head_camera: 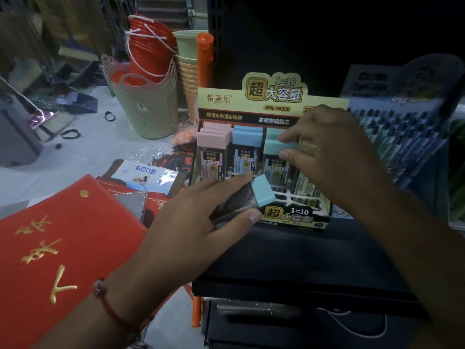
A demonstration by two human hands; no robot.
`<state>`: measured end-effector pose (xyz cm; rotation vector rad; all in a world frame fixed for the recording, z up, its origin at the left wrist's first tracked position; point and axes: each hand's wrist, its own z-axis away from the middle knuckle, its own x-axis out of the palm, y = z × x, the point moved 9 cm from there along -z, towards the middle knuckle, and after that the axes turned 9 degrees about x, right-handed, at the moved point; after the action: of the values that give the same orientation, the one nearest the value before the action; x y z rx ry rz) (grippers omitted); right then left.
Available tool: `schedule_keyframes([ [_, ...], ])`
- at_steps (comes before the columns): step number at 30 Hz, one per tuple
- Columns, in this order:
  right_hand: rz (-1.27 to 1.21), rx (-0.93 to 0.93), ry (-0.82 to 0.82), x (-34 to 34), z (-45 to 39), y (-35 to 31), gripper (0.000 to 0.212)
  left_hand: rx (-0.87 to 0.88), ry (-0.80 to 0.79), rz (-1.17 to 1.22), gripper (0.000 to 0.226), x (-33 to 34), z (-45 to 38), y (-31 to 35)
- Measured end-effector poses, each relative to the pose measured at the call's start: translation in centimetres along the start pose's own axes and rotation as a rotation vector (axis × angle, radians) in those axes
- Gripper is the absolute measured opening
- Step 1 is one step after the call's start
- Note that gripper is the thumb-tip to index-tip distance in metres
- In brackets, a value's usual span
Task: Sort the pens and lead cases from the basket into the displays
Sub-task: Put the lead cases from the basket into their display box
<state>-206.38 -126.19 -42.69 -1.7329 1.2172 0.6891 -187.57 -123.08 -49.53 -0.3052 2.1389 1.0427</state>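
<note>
A lead-case display box [271, 104] with a yellow header card stands on a dark shelf [289, 250]. Pink-capped cases [214, 137], blue-capped cases [245, 136] and teal-capped cases fill its slots. My left hand [198, 212] grips a clear lead case with a teal cap [263, 190], tilted just in front of the box. My right hand [327, 149] pinches the teal cap of a case [276, 148] standing in the third column of the box. A pen display [402, 137] with dark pens stands to the right. The basket is not visible.
Red cloth items with gold characters [57, 250] lie at the lower left. A packaged mat [143, 176] lies beside them. Stacked green baskets [148, 107], red buckets [148, 49] and cups [188, 59] stand on the floor at the back left.
</note>
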Motion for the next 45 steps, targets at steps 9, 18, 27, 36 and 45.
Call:
schedule_keyframes([
  [9, 0.083, 0.017, -0.022, 0.3, 0.1, -0.4, 0.032, 0.000, 0.002, 0.008, 0.053, 0.1, -0.2, 0.1],
  [18, -0.071, -0.018, -0.101, -0.8, 2.0, -1.6, 0.032, 0.001, 0.054, 0.046, 0.044, -0.3, -0.3, 1.4],
  [27, -0.275, -0.001, -0.289, -0.2, 4.1, -2.5, 0.032, 0.019, 0.081, 0.047, 0.044, -0.1, -0.5, 2.0],
  [36, -0.584, 0.117, -0.429, 0.2, 5.4, -2.4, 0.020, 0.054, 0.143, 0.019, 0.027, 0.1, -0.6, 3.3],
  [45, -0.562, 0.148, -0.377, -0.8, 5.0, -1.4, 0.023, 0.058, 0.127, -0.084, 0.028, -0.1, -0.5, 4.0],
])
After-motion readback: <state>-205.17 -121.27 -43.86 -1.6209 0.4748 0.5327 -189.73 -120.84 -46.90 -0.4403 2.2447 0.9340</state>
